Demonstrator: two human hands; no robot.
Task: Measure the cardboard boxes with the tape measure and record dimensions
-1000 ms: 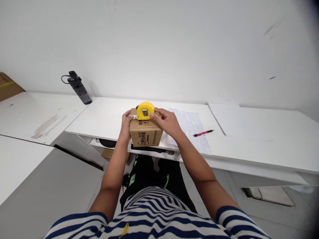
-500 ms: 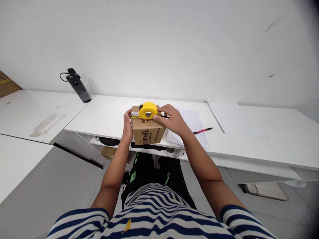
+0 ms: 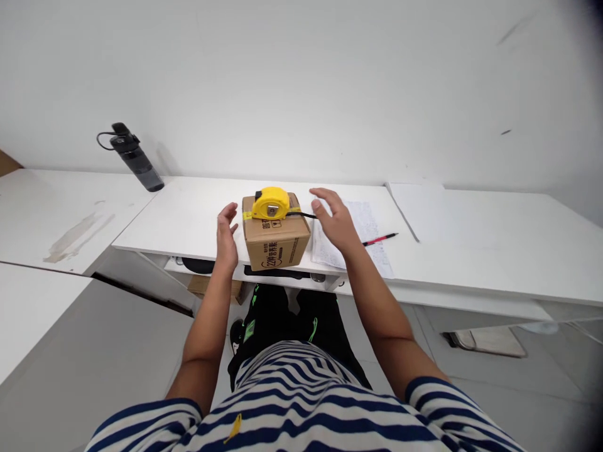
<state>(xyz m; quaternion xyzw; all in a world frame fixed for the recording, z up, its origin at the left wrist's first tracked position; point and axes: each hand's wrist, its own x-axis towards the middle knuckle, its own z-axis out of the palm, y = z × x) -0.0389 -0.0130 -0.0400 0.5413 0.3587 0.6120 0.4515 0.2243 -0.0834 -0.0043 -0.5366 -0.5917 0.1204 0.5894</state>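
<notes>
A small brown cardboard box [image 3: 276, 242] stands near the front edge of the white desk [image 3: 193, 216]. On its top rests a yellow tape measure [image 3: 270, 203], with a short length of tape drawn out across the lid. My left hand [image 3: 227, 237] hovers just left of the box, fingers apart, holding nothing. To the right of the box my right hand [image 3: 334, 220] is raised with its fingers spread, also holding nothing. Neither hand touches the box or the tape measure.
A written sheet of paper [image 3: 362, 235] lies right of the box with a red pen [image 3: 379, 239] on it. A dark water bottle [image 3: 132, 157] stands at the back left. Another white sheet [image 3: 414, 201] lies further right. A wall runs behind the desk.
Both hands have let go of the tape measure and the box and drawn apart to either side. The tape measure now rests on the box top alone.
</notes>
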